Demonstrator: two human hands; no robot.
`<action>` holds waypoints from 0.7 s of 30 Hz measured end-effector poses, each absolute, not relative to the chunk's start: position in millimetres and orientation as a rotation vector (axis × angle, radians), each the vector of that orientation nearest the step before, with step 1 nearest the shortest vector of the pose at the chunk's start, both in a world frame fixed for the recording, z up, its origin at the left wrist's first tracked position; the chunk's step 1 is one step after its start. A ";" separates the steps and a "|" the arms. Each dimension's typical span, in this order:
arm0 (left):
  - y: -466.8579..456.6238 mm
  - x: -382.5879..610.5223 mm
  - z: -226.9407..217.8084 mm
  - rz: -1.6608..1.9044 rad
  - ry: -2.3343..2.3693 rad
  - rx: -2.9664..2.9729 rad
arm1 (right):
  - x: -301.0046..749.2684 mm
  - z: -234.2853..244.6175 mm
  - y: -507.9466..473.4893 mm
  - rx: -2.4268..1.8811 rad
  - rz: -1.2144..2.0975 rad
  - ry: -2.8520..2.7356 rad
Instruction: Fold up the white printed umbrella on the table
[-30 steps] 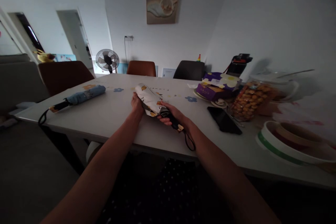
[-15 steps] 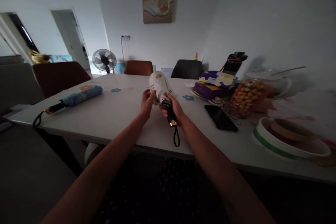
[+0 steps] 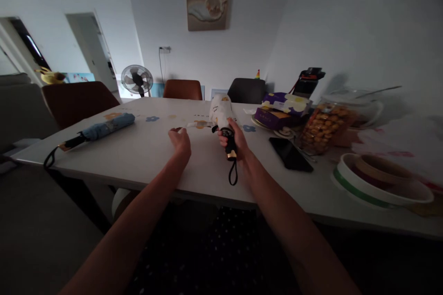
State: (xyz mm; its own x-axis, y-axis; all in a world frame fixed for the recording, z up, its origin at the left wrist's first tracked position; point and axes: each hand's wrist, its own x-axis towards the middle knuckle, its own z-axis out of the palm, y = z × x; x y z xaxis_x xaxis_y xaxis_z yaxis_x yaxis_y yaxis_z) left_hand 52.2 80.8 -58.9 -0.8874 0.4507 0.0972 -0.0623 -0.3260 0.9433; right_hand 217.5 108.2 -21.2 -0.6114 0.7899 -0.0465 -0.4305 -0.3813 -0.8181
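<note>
Nothing legible anywhere. Pale lettering on the purple box (image 3: 272, 117), far right on the surface (image 3: 138, 156): too small and blurred to read. Row of tiny dark marks printed on the surface, just left of the umbrella (image 3: 221, 108): unreadable as well. Prints on the umbrella cloth: small orange figures, no letters to make out. Jar (image 3: 325, 126) at right: no readable label.

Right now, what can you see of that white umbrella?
The white umbrella is folded, its cloth-like canopy printed with orange figures. The right hand grips its black handle, gold-banded at the end, with a black wrist loop dangling. It tilts upward, tip away, above the table. Its loose closure strap stretches left toward the left hand.
</note>
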 end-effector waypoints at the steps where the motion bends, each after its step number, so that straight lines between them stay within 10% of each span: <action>1: 80.4 51.5 -58.5 2.325 1.697 0.563 | 218.4 -20.2 108.3 -0.557 2.067 -1.014; 21: 78.3 83.5 -62.0 1.902 1.686 1.600 | 227.0 -20.5 117.5 -0.497 2.395 -1.179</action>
